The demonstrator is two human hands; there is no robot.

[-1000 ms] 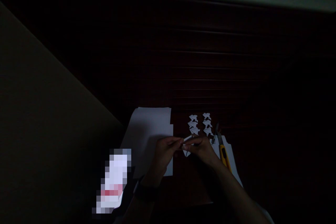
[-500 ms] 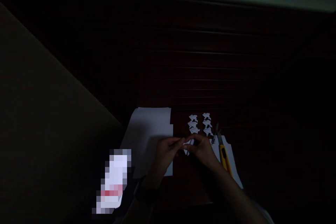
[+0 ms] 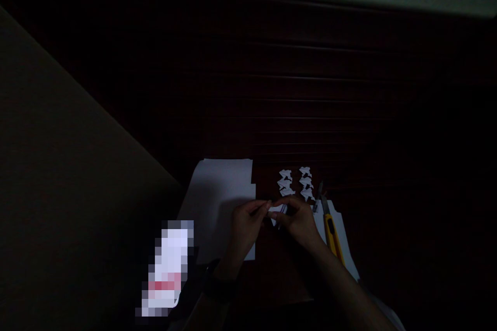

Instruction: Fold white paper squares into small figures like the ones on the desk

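Between my two hands is a small piece of folded white paper (image 3: pixel 276 215), partly hidden by the fingers. My left hand (image 3: pixel 247 222) pinches its left side with thumb and forefinger. From the other side my right hand (image 3: pixel 298 220) grips it, the forefinger arched over the top and the thumb lying across the front. Just beyond the hands, several small folded paper figures (image 3: pixel 286 184) stand in two short columns on the dark surface. The right column of figures (image 3: pixel 306 182) lies near a blade tip.
White paper sheets (image 3: pixel 223 181) lie to the left, partly under my left hand. On the right, a yellow utility knife (image 3: pixel 333 238) rests on more white paper (image 3: pixel 344 230). A bright, pixelated object (image 3: pixel 169 264) is at lower left. A dark slatted panel (image 3: pixel 272 88) rises behind.
Both hands stay in nearly the same place. The fingers have shifted slightly on the folded paper, and more of its white face shows between them.
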